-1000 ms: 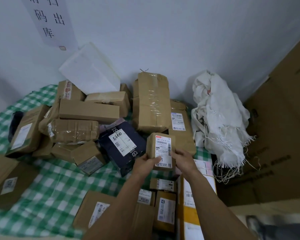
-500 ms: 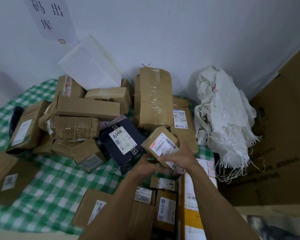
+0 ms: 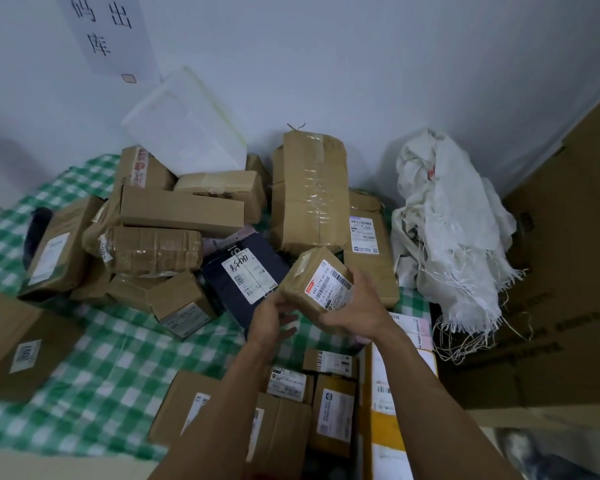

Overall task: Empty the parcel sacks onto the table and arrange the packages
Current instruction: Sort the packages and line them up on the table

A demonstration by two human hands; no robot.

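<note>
Right of the navy parcel [image 3: 246, 271], a small taped carton [image 3: 314, 285] is being gripped, with the fingers of left hand [image 3: 271, 320] and right hand [image 3: 357, 308] curled round it; judged light, rigid, best held by opposite faces.

Paper sign [image 3: 108, 32] on wall [image 3: 361, 64], large carton [image 3: 568, 271]

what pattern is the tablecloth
Green and white check, on the tablecloth; clearest in the head view.

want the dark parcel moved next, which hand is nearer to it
Left. The left hand sits by the near right corner of the dark parcel, at the left edge of the small box; the right hand grips that box's other side, farther from the parcel.
</note>
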